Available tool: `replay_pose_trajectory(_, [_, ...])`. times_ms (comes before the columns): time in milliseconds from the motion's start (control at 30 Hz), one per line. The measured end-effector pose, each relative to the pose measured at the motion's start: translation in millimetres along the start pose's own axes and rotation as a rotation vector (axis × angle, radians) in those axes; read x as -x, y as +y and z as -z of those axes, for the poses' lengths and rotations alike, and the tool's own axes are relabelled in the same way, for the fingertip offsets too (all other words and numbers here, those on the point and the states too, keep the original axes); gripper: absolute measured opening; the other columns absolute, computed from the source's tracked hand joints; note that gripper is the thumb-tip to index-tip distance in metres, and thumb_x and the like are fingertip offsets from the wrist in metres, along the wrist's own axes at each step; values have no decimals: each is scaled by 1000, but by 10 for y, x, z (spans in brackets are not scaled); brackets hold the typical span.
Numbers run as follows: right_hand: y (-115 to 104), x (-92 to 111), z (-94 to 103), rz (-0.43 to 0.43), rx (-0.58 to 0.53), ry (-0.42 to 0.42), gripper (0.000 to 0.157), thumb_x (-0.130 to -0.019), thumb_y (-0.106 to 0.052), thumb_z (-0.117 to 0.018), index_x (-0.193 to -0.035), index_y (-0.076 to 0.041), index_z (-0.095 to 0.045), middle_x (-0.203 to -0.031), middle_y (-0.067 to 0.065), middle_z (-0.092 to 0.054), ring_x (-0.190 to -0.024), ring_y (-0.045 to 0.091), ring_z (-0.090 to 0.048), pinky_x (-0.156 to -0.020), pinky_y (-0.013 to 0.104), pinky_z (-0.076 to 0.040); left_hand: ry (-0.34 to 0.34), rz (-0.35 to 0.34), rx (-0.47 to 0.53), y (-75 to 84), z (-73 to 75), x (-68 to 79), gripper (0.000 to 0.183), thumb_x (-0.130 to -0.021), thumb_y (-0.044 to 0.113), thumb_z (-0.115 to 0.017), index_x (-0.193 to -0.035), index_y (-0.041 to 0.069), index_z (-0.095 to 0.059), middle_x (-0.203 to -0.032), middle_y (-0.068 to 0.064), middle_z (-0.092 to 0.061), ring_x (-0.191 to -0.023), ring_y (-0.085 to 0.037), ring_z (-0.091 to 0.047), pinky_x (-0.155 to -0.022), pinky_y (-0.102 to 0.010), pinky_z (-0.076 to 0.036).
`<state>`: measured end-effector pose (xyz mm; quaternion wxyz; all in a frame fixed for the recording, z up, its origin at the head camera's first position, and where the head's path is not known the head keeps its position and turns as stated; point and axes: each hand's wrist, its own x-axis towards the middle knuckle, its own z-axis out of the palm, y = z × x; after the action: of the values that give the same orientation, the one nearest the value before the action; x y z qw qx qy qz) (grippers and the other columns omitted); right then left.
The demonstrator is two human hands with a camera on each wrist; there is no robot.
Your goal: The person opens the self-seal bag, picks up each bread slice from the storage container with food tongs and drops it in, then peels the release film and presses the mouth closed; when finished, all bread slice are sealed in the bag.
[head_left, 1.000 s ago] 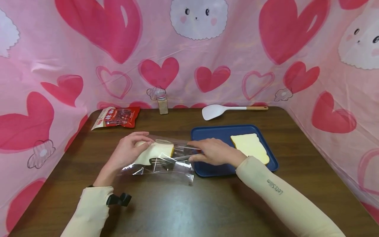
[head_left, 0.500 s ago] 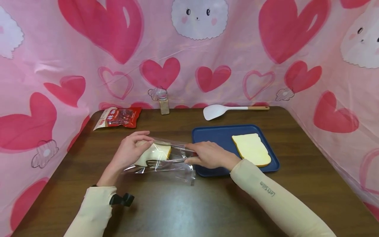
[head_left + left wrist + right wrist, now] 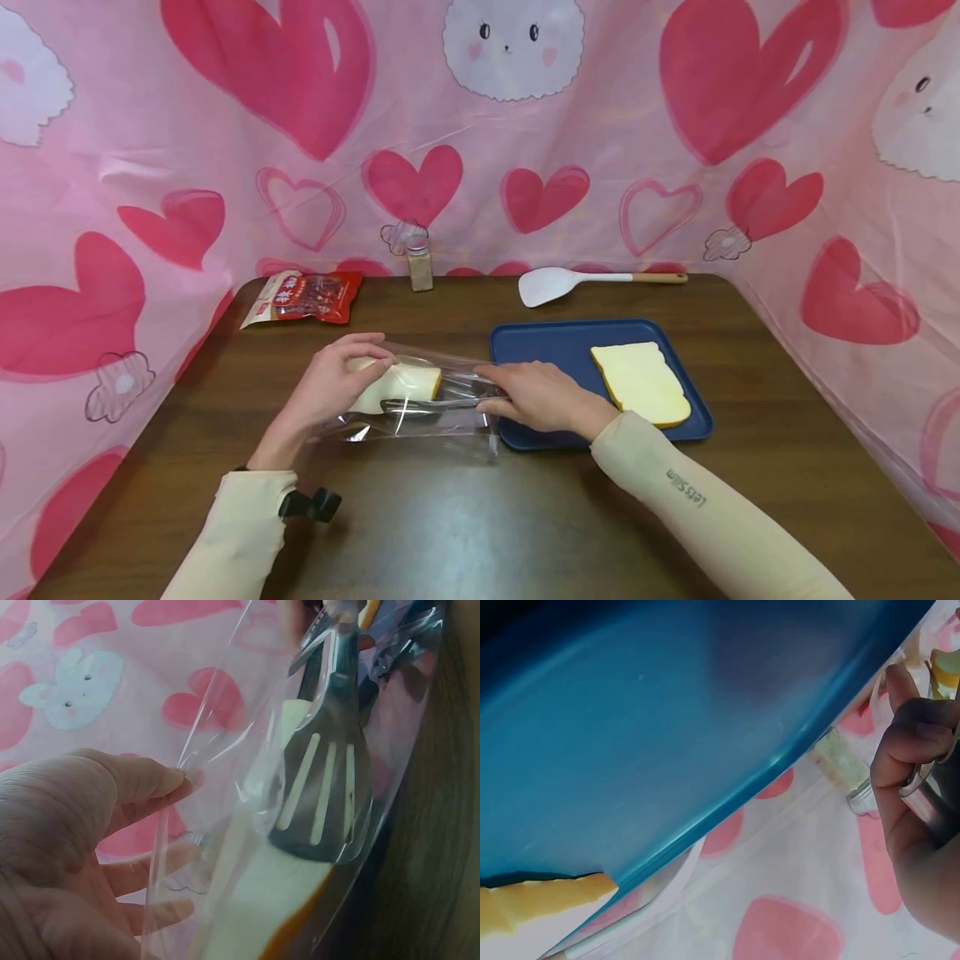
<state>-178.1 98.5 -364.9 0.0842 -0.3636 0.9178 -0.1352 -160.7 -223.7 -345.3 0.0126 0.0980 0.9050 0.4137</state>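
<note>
1. Brown table (image 3: 442, 529) beneath the fingers (image 3: 142, 776).
2. Left hand (image 3: 335, 379) pinches one bag (image 3: 446, 429); right hand (image 3: 546, 396) grips one pair of tongs (image 3: 337, 724).
3. One bread slice (image 3: 420, 382) bagged between fingers; second slice (image 3: 643, 385) right, on one tray (image 3: 540, 346).
4. Beyond: one packet (image 3: 313, 296), jar (image 3: 421, 268), spatula (image 3: 546, 286); pink cloth (image 3: 618, 108).

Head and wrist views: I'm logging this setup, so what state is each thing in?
Clear bag, open at one end
Bagged bread slice, partly hidden
Metal tongs, slotted head in the bag, at that slice
Left hand, pinching the bag
Right hand, gripping the tongs
Second bread slice, lying flat, unbagged
Blue tray, flat, under that slice
Red packet, lying flat; sealing unclear
Small jar, upright, capped
White spatula, lying flat
</note>
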Motion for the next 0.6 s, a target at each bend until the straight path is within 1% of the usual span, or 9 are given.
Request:
replay_pose_trajectory(133, [-42, -25, -25, 6, 26, 16, 64, -104, -52, -62, -156, -16, -52, -136, 5, -72, -86, 15, -68, -76, 35, -60, 5, -27, -4, 8, -33, -12, 24, -102, 26, -70, -115, 8, -81, -154, -18, -57, -148, -46, -44, -119, -74, -28])
replay_pose_trajectory(267, [-77, -53, -41, 1, 57, 10, 66, -104, -54, -61, -157, -16, -51, -133, 6, -73, -76, 13, -63, -65, 31, -54, -4, -25, -8, 32, -49, -11, 24, -102, 25, -70, -115, 7, -81, -155, -18, -56, -149, -46, -43, -119, -74, -28])
replay_pose_trajectory(333, [-88, -59, -35, -11, 54, -2, 66, -103, -54, -61, -156, -16, -51, -131, 6, -73, -73, 13, -60, -61, 29, -51, 1, -25, -16, 35, -55, -12, 24, -102, 24, -70, -114, 7, -81, -154, -18, -57, -148, -46, -43, -119, -74, -29])
replay_pose_trajectory(433, [-99, -68, -23, -23, 65, -12, 67, -103, -55, -61, -157, -17, -50, -128, 7, -74, -72, 13, -59, -59, 29, -48, 6, -19, -21, 44, -60, -12, 23, -102, 25, -71, -113, 7, -81, -153, -17, -58, -150, -45, -42, -120, -73, -28])
replay_pose_trajectory(533, [-112, -83, -15, -28, 61, -13, 66, -103, -55, -61, -156, -17, -50, -130, 7, -74, -75, 14, -60, -61, 29, -50, 1, -3, -8, 59, -66, -11, 24, -102, 25, -71, -113, 7, -81, -154, -17, -58, -153, -47, -38, -121, -75, -23])
replay_pose_trajectory(600, [-117, -98, -17, -34, 66, -13, 66, -103, -56, -61, -155, -17, -51, -127, 5, -74, -76, 14, -60, -62, 30, -51, 3, 3, -1, 70, -73, -11, 24, -102, 25, -71, -113, 7, -81, -153, -18, -58, -154, -47, -35, -122, -76, -21])
